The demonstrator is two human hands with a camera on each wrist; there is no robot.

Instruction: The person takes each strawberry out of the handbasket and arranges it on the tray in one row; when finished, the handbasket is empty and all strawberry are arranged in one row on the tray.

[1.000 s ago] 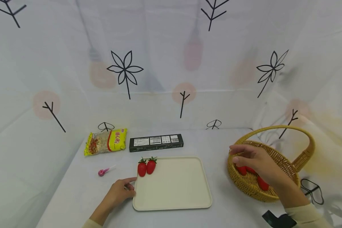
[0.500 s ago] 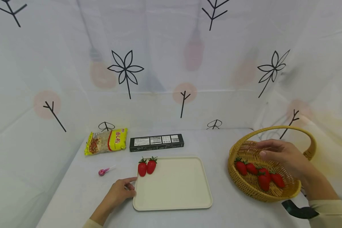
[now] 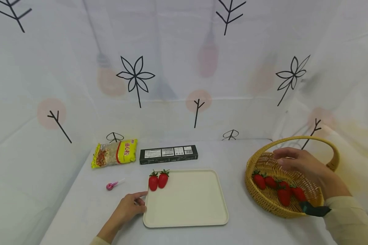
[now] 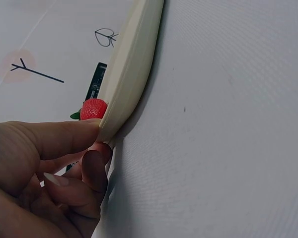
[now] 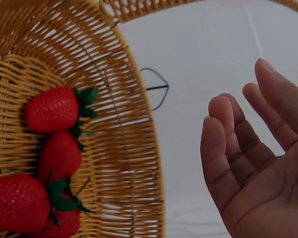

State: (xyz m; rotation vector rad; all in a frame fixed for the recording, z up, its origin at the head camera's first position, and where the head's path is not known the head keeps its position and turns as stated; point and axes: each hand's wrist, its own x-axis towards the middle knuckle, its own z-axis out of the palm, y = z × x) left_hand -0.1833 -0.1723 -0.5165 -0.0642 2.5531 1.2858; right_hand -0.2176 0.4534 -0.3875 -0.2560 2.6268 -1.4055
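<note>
Cream tray (image 3: 187, 206): flat before me, long axis running left to right. Pair of strawberries (image 3: 153, 183): side by side in the tray's far left corner, leafy tops away from me, tips toward me. Wicker basket (image 3: 256, 200): right of the tray, holding several loose strawberries (image 3: 284, 197). My left hand (image 3: 128, 207): fingers gripping the tray's left rim. My right hand (image 3: 305, 165): over the basket, thumb and loosely bent fingers moderately parted, grasping nothing.
</note>
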